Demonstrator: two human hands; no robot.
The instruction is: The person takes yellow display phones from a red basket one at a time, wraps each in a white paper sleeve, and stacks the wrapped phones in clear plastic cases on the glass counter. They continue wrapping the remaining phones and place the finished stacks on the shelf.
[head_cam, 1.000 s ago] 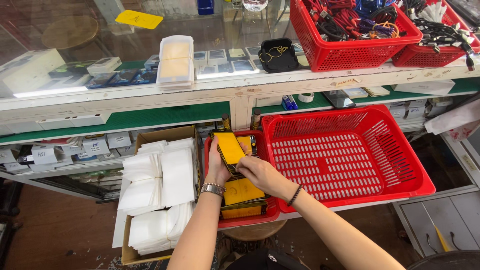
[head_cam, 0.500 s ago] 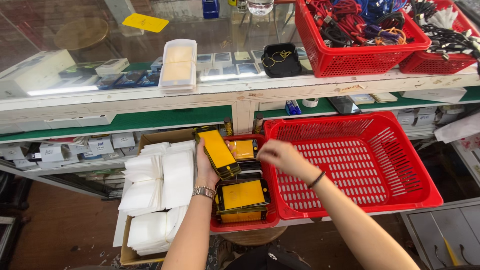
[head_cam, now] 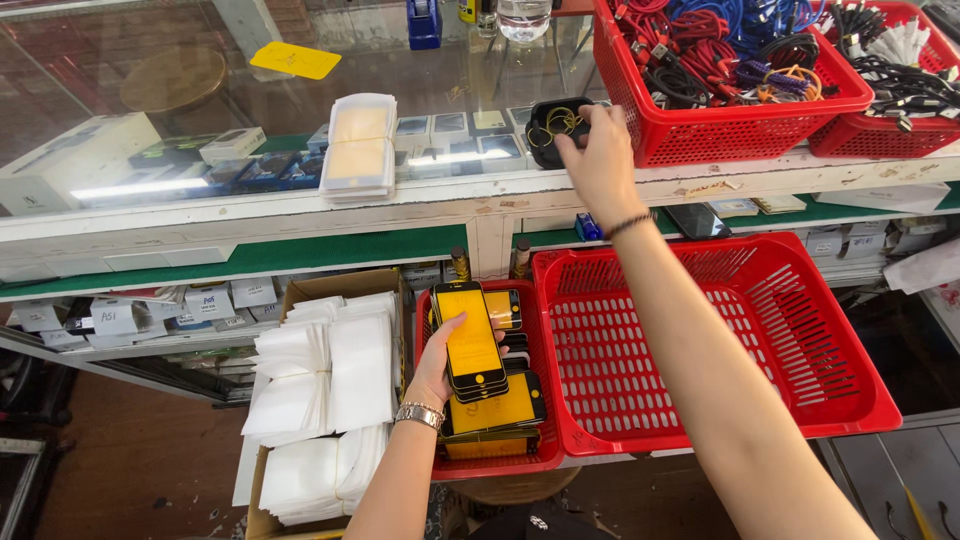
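My left hand (head_cam: 440,370) grips a small stack of yellow phone screen panels (head_cam: 470,342), thumb across the front so they stay squared, held just above the small red basket (head_cam: 430,465) where more yellow panels (head_cam: 497,408) lie piled. My right hand (head_cam: 600,160) reaches up to the glass worktop (head_cam: 300,120), fingers curled over the black tub of rubber bands (head_cam: 553,128); I cannot tell whether it has pinched one. The large red basket (head_cam: 860,400) sits beside, and a cardboard box of white sleeves (head_cam: 330,390) stands to the left.
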